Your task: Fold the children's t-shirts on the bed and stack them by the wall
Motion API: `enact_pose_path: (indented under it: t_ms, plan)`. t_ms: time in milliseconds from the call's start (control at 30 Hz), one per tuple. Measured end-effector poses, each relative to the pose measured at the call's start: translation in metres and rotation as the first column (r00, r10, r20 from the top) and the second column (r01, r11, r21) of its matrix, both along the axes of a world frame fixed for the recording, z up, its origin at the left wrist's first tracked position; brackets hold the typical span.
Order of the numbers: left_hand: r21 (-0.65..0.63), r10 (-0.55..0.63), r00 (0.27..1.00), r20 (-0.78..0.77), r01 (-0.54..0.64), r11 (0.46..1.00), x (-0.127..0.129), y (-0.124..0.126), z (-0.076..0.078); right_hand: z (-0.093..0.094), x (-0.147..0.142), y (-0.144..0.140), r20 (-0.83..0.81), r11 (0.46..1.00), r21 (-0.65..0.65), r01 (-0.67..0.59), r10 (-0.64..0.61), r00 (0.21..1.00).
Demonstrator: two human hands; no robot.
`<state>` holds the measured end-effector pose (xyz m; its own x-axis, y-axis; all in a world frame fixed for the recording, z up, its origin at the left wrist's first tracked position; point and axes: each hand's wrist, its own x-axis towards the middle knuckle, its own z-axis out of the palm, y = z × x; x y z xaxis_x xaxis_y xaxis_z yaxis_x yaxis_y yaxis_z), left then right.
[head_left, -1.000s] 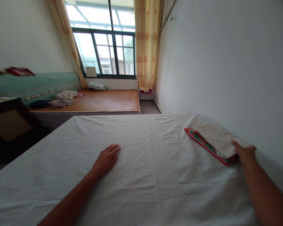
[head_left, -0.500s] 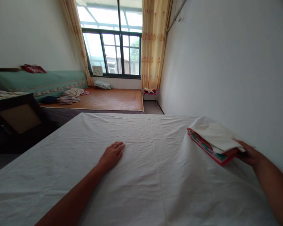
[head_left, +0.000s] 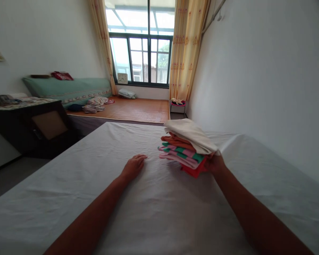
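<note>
My right hand (head_left: 214, 163) grips the near end of a stack of folded cloths (head_left: 187, 146), lifted just above the white bed sheet (head_left: 159, 202). The stack has a cream cloth on top, then orange, green-and-pink striped and red ones, their far ends fanning apart. My left hand (head_left: 133, 165) lies flat on the sheet, palm down, fingers together, a short way left of the stack and touching nothing else.
A white wall runs close along the bed's right side. Beyond the bed's far edge lies a low platform with a woven mat (head_left: 133, 109) and clothes (head_left: 94, 105), under a window. A dark cabinet (head_left: 37, 124) stands at left, a small pink stool (head_left: 177, 103) by the curtain.
My right hand has taken hold of the cloth stack by the wall, lifted it and carried it left toward the bed's middle. My left hand stays flat on the sheet.
</note>
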<state>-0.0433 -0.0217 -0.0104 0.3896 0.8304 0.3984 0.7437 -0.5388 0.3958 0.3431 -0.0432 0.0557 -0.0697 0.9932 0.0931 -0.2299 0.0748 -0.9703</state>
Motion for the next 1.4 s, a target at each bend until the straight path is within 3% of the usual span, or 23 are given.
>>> enact_pose_path:
  t_ms: [67, 133, 267, 367, 433, 567, 733, 833, 933, 1067, 1200, 1300, 1400]
  plan:
    - [-0.012, 0.073, 0.994, 0.076, -0.072, 0.997, -0.005, 0.000, 0.004, -0.022, -0.016, 0.003, -0.015, 0.988, -0.155, 0.014, -0.017, 1.000]
    - [-0.025, 0.121, 0.983, 0.135, -0.118, 0.993, -0.010, -0.001, 0.008, -0.036, -0.020, 0.003, -0.039, 0.973, -0.225, 0.039, -0.049, 0.998]
    - [0.035, 0.110, 0.970, 0.217, -0.120, 0.992, -0.008, -0.007, 0.018, -0.039, -0.008, -0.001, -0.016, 0.986, -0.133, -0.105, 0.103, 0.995]
    - [0.114, 0.024, 0.981, 0.191, -0.047, 0.992, 0.005, -0.018, 0.028, -0.037, -0.005, -0.001, 0.163, 0.962, -0.207, -0.177, 0.212, 0.964]
    - [0.120, -0.061, 0.988, 0.143, 0.044, 0.992, 0.017, -0.027, 0.035, -0.034, -0.015, 0.001, 0.227, 0.963, -0.217, -0.157, 0.207, 0.952]
    - [0.070, -0.171, 0.970, 0.173, 0.161, 0.984, 0.031, -0.038, 0.043, -0.013, -0.061, 0.006, 0.177, 0.978, -0.008, -0.209, 0.207, 0.962]
    - [-0.117, -0.155, 0.927, 0.341, 0.206, 0.972, 0.020, -0.036, 0.038, 0.016, -0.117, 0.010, 0.161, 0.884, 0.061, -0.464, 0.450, 0.878]
    - [-0.143, -0.122, 0.896, 0.427, 0.200, 0.969, 0.009, -0.031, 0.034, 0.021, -0.129, 0.014, 0.133, 0.835, 0.029, -0.549, 0.541, 0.830]
    - [-0.148, -0.093, 0.871, 0.482, 0.185, 0.971, 0.005, -0.027, 0.034, 0.024, -0.133, 0.018, 0.245, 0.801, 0.023, -0.598, 0.575, 0.780]
    - [-0.157, -0.058, 0.816, 0.575, 0.180, 0.971, 0.010, -0.027, 0.036, 0.030, -0.148, 0.021, 0.476, 0.825, 0.120, -0.552, 0.440, 0.761]
    - [-0.235, 0.005, 0.665, 0.746, 0.257, 0.938, 0.011, -0.025, 0.043, 0.052, -0.174, 0.030, 0.658, 0.829, 0.232, -0.509, 0.252, 0.710]
    - [-0.219, 0.116, 0.530, 0.840, 0.135, 0.966, -0.010, -0.021, 0.061, 0.091, -0.193, 0.044, 0.688, 0.827, 0.348, -0.442, 0.096, 0.720]
    - [-0.154, 0.174, 0.346, 0.922, -0.085, 0.984, -0.050, -0.019, 0.088, 0.142, -0.206, 0.060, 0.491, 0.761, 0.603, -0.238, -0.118, 0.863]
